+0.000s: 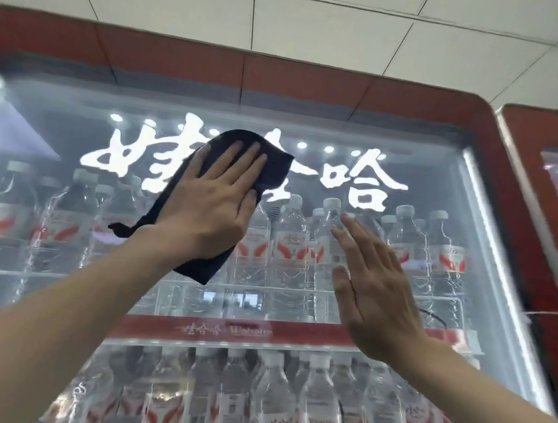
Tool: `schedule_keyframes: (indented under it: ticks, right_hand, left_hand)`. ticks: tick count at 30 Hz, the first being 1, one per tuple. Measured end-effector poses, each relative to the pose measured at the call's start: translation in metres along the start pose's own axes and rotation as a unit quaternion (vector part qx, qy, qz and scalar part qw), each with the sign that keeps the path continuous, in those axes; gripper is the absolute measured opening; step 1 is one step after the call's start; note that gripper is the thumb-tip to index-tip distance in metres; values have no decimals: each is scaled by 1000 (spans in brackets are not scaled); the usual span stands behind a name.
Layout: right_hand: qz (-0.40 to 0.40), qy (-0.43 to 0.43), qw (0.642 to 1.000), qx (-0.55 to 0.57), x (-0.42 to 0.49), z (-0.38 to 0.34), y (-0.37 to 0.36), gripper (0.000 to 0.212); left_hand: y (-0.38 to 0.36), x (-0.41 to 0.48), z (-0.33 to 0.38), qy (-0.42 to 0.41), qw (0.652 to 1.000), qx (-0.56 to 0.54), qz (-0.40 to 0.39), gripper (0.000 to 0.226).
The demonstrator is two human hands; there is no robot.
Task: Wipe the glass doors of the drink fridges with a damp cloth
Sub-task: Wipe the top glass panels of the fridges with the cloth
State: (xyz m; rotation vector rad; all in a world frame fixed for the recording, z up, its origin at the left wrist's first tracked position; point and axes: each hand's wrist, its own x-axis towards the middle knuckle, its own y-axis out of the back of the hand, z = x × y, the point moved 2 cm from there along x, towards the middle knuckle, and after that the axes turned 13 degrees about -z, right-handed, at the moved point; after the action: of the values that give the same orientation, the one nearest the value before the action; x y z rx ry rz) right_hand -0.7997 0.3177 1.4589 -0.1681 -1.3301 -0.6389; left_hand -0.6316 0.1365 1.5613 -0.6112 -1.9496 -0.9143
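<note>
Left hand [210, 200], fingers spread flat, presses dark cloth [204, 186] on upper glass door [74, 114]; right hand [373, 283] open, empty. Lower glass and neighbouring fridge [554, 137] apparently remain.

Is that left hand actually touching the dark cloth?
Touching. The head view shows the left hand spread flat on the dark cloth, pressing it against the glass door.

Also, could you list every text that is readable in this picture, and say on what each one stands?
"娃哈哈", large lit white characters at the top of the glass door; the middle one is mostly hidden by the dark cloth under the left hand.
"娃哈哈", with blurred Latin letters beside it, on the red shelf strip.
Bottle labels: too small and blurred to read.
</note>
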Motion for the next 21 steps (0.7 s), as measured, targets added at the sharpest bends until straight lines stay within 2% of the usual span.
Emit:
schedule_keyframes:
  ticks: [6,10,13,15,18,21]
  right_hand:
    - [10,16,999,29,2,2,-1,57]
    - [12,35,998,51,-2,7,13,56]
    - [25,28,999,-2,-8,37,31,53]
    - [24,17,999,-19,-13,61,37,54]
    - [17,26,999,-21,-19,76,30,55]
    - [27,30,999,-12,-19,78,25,55]
  left_hand:
    - [-16,-33,37,8,1000,-9,5,65]
    - [-42,-83,84,-105,994,34,-17,61]
    - [-37,-72,72,-167,983,53,-45,61]
    - [-24,-39,63,-137,989,43,-26,61]
    - [-11,1,68,-36,999,19,-17,63]
    - [-16,0,86,4,1000,-7,-5,64]
